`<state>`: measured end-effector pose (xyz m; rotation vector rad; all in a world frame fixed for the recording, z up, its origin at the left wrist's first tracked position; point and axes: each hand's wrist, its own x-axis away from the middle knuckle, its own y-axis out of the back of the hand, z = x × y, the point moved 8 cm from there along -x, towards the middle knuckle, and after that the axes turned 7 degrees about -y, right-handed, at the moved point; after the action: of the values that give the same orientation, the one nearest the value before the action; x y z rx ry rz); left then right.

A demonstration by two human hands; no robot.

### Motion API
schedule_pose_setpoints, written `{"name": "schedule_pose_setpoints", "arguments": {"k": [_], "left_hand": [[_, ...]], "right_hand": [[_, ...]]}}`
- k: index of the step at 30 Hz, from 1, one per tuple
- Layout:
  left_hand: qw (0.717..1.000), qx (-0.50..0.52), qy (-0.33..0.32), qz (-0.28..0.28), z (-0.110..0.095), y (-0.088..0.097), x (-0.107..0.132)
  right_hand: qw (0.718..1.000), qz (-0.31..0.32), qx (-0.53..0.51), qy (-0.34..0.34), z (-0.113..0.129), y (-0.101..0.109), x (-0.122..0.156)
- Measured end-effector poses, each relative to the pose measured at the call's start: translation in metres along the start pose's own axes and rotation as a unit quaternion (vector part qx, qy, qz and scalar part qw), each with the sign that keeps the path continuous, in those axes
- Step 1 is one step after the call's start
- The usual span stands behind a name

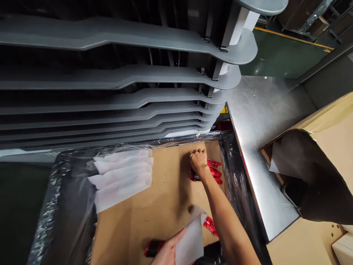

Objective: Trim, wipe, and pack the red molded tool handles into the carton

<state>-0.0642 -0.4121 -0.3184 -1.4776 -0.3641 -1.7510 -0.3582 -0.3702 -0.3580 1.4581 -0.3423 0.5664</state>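
In the head view my right hand (199, 161) is closed, with its fingers curled over the left end of a red molded part (214, 163). Just below it, more red-and-black parts (216, 175) lie close together, half hidden by my wrist. My left hand (168, 252), at the bottom edge, pinches white paper sheets (190, 239). A red-and-black piece (153, 248) shows beside its fingers; I cannot tell if the hand touches it. Between the paper and my right forearm lies another red part (210, 225). Several paper-covered pieces (124, 176) sit in a row on the left.
Brown cardboard (165, 198) lines a bed edged with black plastic film (234, 176). Grey stacked shelf-like panels (110, 81) rise just behind it. A metal table (259, 147) borders the right side, with an open cardboard box (328, 125) holding white paper.
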Motion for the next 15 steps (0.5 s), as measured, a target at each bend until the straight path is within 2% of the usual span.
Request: {"name": "schedule_pose_setpoints", "arguments": {"k": [4, 7, 10, 12, 14, 15], "left_hand": [[0.999, -0.021, -0.031, 0.005, -0.016, -0.009, -0.001], [0.994, -0.076, -0.075, 0.019, -0.028, -0.018, -0.007], [0.986, -0.094, -0.127, 0.057, -0.038, -0.038, -0.016], [0.983, -0.085, -0.145, 0.069, -0.039, -0.053, -0.026], [0.983, -0.070, -0.156, 0.060, -0.039, -0.065, -0.037], [0.983, -0.061, -0.166, 0.055, -0.038, -0.070, -0.043]], "right_hand": [[0.998, 0.025, 0.055, 0.009, 0.010, 0.004, 0.004], [0.998, -0.002, 0.067, -0.013, -0.001, 0.030, 0.026], [0.994, -0.040, 0.069, -0.079, -0.035, 0.059, 0.064], [0.987, -0.052, 0.072, -0.134, -0.066, 0.068, 0.100], [0.977, -0.095, 0.019, -0.190, -0.097, 0.070, 0.145], [0.964, -0.140, -0.052, -0.218, -0.111, 0.069, 0.172]]}}
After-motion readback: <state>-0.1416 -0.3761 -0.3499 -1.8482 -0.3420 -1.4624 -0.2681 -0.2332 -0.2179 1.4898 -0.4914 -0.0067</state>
